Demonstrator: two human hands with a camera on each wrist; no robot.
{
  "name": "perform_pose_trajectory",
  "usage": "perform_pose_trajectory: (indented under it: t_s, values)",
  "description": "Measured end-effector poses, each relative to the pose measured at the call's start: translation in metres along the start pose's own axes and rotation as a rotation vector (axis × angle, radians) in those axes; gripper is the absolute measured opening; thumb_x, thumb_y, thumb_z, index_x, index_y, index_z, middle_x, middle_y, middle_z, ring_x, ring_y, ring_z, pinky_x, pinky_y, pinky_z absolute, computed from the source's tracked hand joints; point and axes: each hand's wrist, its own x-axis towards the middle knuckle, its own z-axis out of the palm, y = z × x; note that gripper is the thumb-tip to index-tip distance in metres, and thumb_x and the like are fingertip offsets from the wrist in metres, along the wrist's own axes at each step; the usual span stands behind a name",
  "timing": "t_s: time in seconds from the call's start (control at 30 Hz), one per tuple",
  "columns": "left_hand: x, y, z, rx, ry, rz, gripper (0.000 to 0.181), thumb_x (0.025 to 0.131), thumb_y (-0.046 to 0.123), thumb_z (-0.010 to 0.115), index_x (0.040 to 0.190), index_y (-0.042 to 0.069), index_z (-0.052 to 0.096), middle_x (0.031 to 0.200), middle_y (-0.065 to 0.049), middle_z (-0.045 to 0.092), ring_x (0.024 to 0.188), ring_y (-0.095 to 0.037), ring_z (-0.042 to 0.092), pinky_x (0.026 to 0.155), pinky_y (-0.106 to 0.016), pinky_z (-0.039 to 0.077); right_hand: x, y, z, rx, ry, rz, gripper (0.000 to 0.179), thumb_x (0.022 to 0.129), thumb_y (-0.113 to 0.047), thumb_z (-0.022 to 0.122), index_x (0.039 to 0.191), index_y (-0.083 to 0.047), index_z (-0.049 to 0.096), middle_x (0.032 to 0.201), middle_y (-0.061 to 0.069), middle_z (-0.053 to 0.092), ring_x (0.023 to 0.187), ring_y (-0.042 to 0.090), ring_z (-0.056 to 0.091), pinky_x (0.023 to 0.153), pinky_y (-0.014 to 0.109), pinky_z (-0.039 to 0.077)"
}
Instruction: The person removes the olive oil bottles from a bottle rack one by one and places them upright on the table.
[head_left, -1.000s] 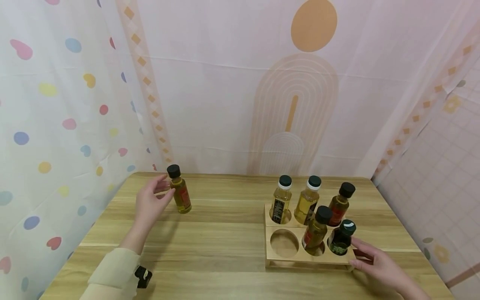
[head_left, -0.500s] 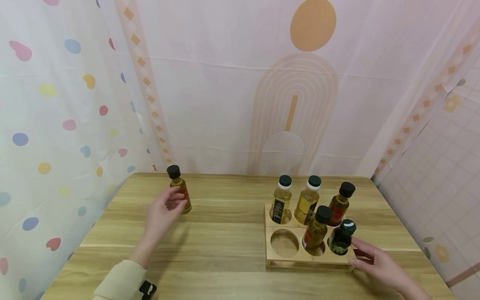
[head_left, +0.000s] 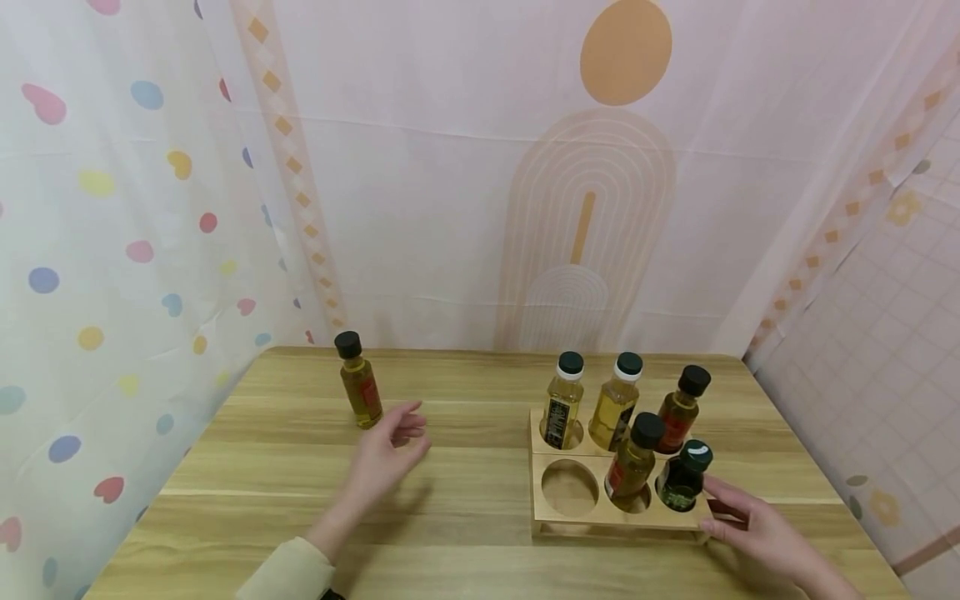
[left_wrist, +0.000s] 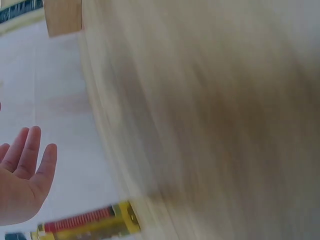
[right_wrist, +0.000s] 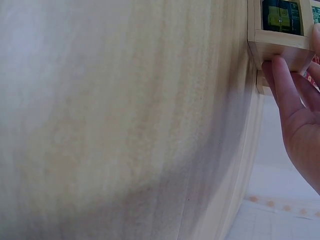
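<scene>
My left hand (head_left: 382, 454) is above the table with relaxed, slightly bent fingers and holds nothing. Behind it to the left stands an upright oil bottle (head_left: 362, 392) with a black cap and red label, apart from the hand. The left wrist view also shows the hand (left_wrist: 25, 180) with its fingers apart. At the right, my right hand (head_left: 757, 529) grips the right end of a wooden bottle rack (head_left: 585, 527), thumb near its front corner. The right wrist view shows fingertips (right_wrist: 280, 65) against the rack's end (right_wrist: 282, 52). Several bottles stand in the rack; its front left hole holds none.
In the rack's back row are two pale oil bottles (head_left: 562, 408) with green caps and a red-labelled bottle (head_left: 677, 417). In front stand a black-capped bottle (head_left: 632, 467) and a short dark bottle (head_left: 681, 483). Patterned curtains (head_left: 420, 208) hang behind the wooden table (head_left: 450, 500).
My left hand has moved from beside the lone oil bottle rightward and nearer, away from it. That bottle stays where it stood. The right hand and the rack have not visibly moved.
</scene>
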Motion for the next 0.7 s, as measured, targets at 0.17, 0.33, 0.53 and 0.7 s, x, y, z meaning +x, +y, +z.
perform_pose_trajectory:
  t_s: [0.17, 0.33, 0.53, 0.7]
  values:
    - [-0.005, 0.009, 0.019, -0.023, -0.063, -0.012, 0.054, 0.083, 0.003, 0.079, 0.133, 0.001, 0.057, 0.110, -0.016, 0.069, 0.098, -0.028, 0.068, 0.088, -0.049, 0.053, 0.000, 0.000, 0.000, -0.002, 0.002, -0.006, 0.058, 0.092, -0.006, 0.069, 0.135, 0.022, 0.042, 0.134, 0.050, 0.034, 0.109, -0.012, 0.048, 0.082, 0.018, 0.052]
    - [-0.009, 0.015, 0.039, -0.032, -0.102, 0.035, 0.055, 0.083, 0.006, 0.080, 0.133, 0.003, 0.057, 0.111, -0.013, 0.070, 0.098, -0.026, 0.068, 0.087, -0.047, 0.054, 0.000, 0.000, -0.001, 0.022, -0.014, 0.017, 0.059, 0.093, -0.007, 0.068, 0.136, 0.023, 0.040, 0.135, 0.051, 0.033, 0.108, -0.012, 0.048, 0.081, 0.018, 0.052]
    - [-0.014, 0.025, 0.060, -0.015, -0.180, 0.111, 0.058, 0.085, 0.013, 0.079, 0.136, 0.002, 0.054, 0.116, -0.015, 0.068, 0.102, -0.025, 0.066, 0.088, -0.045, 0.054, 0.001, -0.001, -0.001, 0.030, -0.027, 0.024, 0.059, 0.093, -0.005, 0.067, 0.136, 0.025, 0.038, 0.135, 0.051, 0.031, 0.107, -0.013, 0.048, 0.080, 0.018, 0.053]
    - [-0.016, 0.036, 0.074, -0.023, -0.238, 0.163, 0.061, 0.085, 0.017, 0.078, 0.137, -0.001, 0.052, 0.120, -0.017, 0.066, 0.106, -0.028, 0.064, 0.091, -0.045, 0.053, 0.001, 0.001, -0.001, 0.021, -0.028, 0.010, 0.059, 0.093, -0.003, 0.067, 0.135, 0.025, 0.038, 0.134, 0.052, 0.031, 0.106, -0.013, 0.048, 0.079, 0.018, 0.053]
